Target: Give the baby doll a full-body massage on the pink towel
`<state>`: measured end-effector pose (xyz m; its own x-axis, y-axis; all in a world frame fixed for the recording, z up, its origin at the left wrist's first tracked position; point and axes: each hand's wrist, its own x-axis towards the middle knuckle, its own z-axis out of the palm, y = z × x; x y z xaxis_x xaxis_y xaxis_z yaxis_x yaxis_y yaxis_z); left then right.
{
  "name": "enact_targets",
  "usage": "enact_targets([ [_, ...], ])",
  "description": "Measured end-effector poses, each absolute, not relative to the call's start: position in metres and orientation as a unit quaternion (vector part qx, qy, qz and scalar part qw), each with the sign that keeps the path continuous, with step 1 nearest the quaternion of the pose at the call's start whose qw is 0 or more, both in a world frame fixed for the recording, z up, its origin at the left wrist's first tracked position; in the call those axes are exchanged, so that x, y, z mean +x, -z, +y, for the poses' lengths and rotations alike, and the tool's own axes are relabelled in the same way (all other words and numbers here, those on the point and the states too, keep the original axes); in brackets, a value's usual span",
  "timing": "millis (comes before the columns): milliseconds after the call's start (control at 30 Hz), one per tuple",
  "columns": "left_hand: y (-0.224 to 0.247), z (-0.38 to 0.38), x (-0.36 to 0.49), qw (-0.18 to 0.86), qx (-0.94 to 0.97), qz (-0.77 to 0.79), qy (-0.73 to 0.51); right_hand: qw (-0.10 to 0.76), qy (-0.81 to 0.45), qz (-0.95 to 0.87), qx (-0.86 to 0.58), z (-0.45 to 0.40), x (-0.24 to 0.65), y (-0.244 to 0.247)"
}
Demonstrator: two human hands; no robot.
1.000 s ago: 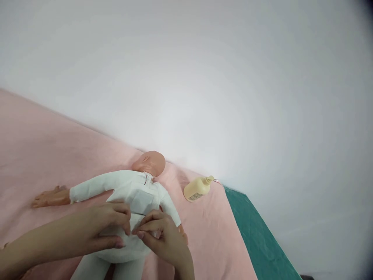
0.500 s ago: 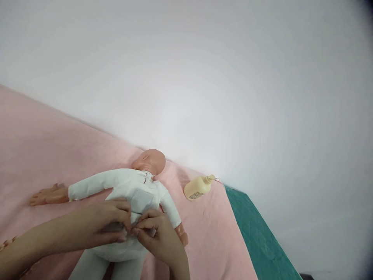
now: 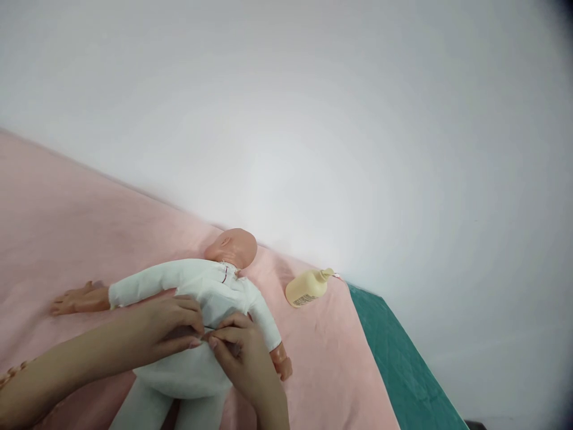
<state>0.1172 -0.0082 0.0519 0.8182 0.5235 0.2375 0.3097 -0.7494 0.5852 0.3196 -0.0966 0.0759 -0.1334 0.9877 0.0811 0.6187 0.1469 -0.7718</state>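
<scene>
A baby doll [image 3: 188,373] with a white cloth body lies on a pink cloth [image 3: 326,358], its head [image 3: 237,248] turned to the left and its arms spread. Both my hands meet over its waist. My left hand [image 3: 172,325] has its thumb and fingers closed at the middle of the waist. Beside it, my right hand [image 3: 242,346] pinches at the same spot, its fingertips almost touching the left ones. A thin dark line shows on the white fabric between them. What the fingertips grip is too small to tell.
A pale yellow pump bottle [image 3: 307,289] stands to the right of the doll's head. A green surface [image 3: 403,352] shows past the pink cloth's right edge. The white wall [image 3: 313,149] rises behind.
Both my hands have moved slightly up the doll's body, and the white fabric below them now shows more. The view has shifted a little, so the doll and bottle appear slightly further right.
</scene>
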Motion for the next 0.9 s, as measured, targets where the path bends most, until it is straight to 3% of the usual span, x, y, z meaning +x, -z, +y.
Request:
enact_targets([
  [167, -0.054, -0.003, 0.118, 0.343, 0.895, 0.216, -0.184, 0.330, -0.262, -0.695, -0.582, -0.095, 0.313, -0.072],
  [433, -0.043, 0.017, 0.108, 0.162, 0.876, 0.213, -0.402, 0.464, -0.156, -0.641, -0.592, -0.090, 0.321, -0.052],
  [900, -0.025, 0.013, 0.119, 0.132, 0.893, 0.253, -0.347, 0.384, -0.217, -0.657, -0.611, -0.084, 0.325, -0.052],
])
